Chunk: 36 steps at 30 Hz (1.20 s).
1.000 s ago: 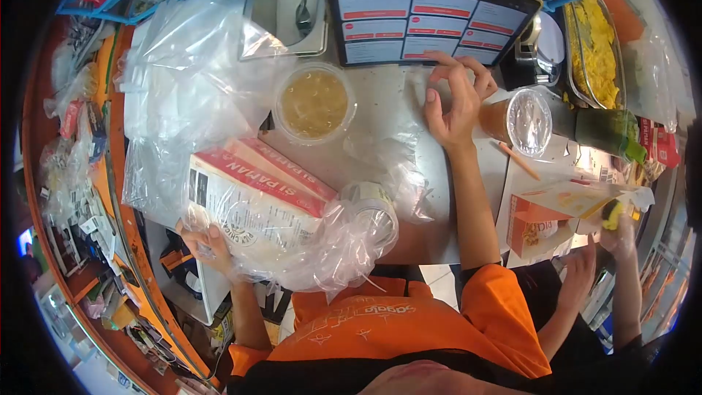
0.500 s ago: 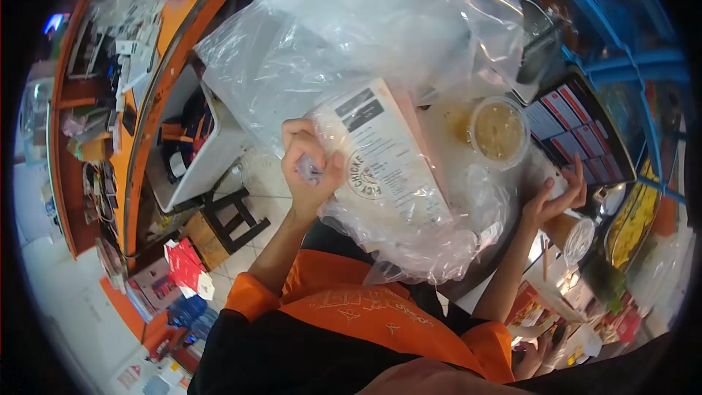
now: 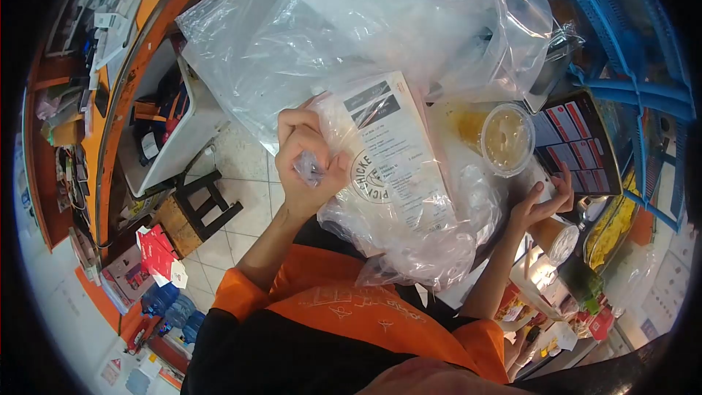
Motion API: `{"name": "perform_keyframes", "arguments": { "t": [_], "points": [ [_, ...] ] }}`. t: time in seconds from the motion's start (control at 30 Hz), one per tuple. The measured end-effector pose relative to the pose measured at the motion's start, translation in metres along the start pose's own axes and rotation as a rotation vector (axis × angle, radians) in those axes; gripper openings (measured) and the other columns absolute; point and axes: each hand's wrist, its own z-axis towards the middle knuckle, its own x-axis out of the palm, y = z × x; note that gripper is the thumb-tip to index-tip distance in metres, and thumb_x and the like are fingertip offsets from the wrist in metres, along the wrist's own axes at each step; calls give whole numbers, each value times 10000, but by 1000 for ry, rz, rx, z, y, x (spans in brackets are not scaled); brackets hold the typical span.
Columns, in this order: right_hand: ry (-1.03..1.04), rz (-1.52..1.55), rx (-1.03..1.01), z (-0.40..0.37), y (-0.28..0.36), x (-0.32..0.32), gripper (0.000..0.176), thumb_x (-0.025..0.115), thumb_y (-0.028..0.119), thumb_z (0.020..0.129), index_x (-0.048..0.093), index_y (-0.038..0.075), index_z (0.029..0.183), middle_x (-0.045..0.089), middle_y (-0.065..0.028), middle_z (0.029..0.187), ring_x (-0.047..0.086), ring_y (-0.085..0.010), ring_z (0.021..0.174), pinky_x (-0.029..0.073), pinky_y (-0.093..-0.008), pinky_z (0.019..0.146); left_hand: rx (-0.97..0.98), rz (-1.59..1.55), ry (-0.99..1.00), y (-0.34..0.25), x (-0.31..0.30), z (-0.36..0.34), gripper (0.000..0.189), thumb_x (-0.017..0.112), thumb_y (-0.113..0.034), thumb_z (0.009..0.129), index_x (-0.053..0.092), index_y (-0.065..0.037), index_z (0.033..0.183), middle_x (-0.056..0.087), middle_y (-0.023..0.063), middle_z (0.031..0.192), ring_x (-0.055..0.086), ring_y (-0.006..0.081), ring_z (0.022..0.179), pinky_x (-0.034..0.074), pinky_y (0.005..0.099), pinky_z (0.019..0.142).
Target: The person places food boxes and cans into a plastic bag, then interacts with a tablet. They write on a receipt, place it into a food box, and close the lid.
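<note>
My left hand is closed round the gathered neck of a clear plastic bag. Inside that bag is a package with a round chicken logo and a printed receipt on its face. My right hand is raised, thumb and fingers apart, below a tablet-like panel with red and white blocks. Nothing shows clearly in its grasp. Left of the panel stands a lidded clear cup of yellowish drink. A second lidded cup is just below my right hand.
Large clear plastic sheeting covers the far side of the table. Blue crate-like racks border the right. At left are an orange-edged counter and a small dark stool. Another person's hand appears lower right.
The view has shifted slightly, so the counter and stool sit further left. My left hand keeps its grip on the bag, and my right hand stays near the panel.
</note>
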Motion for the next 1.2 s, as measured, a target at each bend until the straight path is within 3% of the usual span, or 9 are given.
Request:
{"name": "perform_keyframes", "arguments": {
  "t": [0.17,0.2,0.27,0.37,0.43,0.53,0.73,1.13,1.2],
  "points": [
    [70,60,15,0,-1,-5,292,566,285,880,525,20,994,612,-170,1280,394,-291,1128,250,-415,1019,-39,83,-25,7,-3,-8,303,762,-80,683,462,-124,687,432,89,943,426,215,930,341,339,884],
    [105,26,1,7,8,-8,266,576,247,849,533,29,995,615,-155,1286,394,-293,1133,236,-414,1037,-30,97,25,15,-8,-14,325,730,-190,773,412,-123,746,438,68,1022,442,178,928,378,302,796],
    [164,40,35,2,3,-7,255,591,234,821,546,46,988,620,-125,1292,398,-295,1139,210,-422,1058,27,138,15,20,-9,-11,315,698,-172,817,391,-113,778,443,69,1062,442,162,903,389,290,765],
    [149,32,58,1,0,-7,284,604,251,804,547,49,995,625,-122,1284,400,-311,1171,201,-432,1067,-11,70,24,10,-4,-8,360,729,-194,815,383,-110,766,446,80,1057,439,185,936,355,332,860],
    [227,83,15,0,-1,-8,354,648,189,699,561,39,1008,593,-104,1313,413,-336,1200,241,-455,1043,-46,54,-14,11,-4,-6,388,758,-217,806,388,-115,748,441,84,1028,439,202,946,332,353,904],
    [198,68,89,7,7,-9,379,653,203,688,559,53,1023,551,-81,1367,393,-352,1235,228,-471,1044,38,102,-24,16,-4,-4,398,743,-206,829,363,-111,755,425,70,1006,423,187,929,321,354,913],
    [99,72,100,5,6,-8,385,660,230,696,560,73,1033,525,-44,1416,386,-323,1240,215,-461,1040,-59,34,-20,29,-17,-8,407,723,-194,852,336,-102,771,401,65,994,398,179,915,286,334,941],
    [249,10,-9,7,9,-13,287,631,247,718,581,99,959,575,28,1379,395,-306,1245,239,-471,986,30,92,21,16,-8,-3,301,670,-143,853,374,-102,819,441,69,1104,417,182,972,292,360,992],
    [202,49,-20,3,6,-14,295,636,256,727,579,92,965,578,3,1369,419,-313,1225,240,-470,991,-12,80,-7,0,4,1,399,715,-204,831,334,-105,760,377,61,972,395,184,914,286,337,957]
  ]
}}
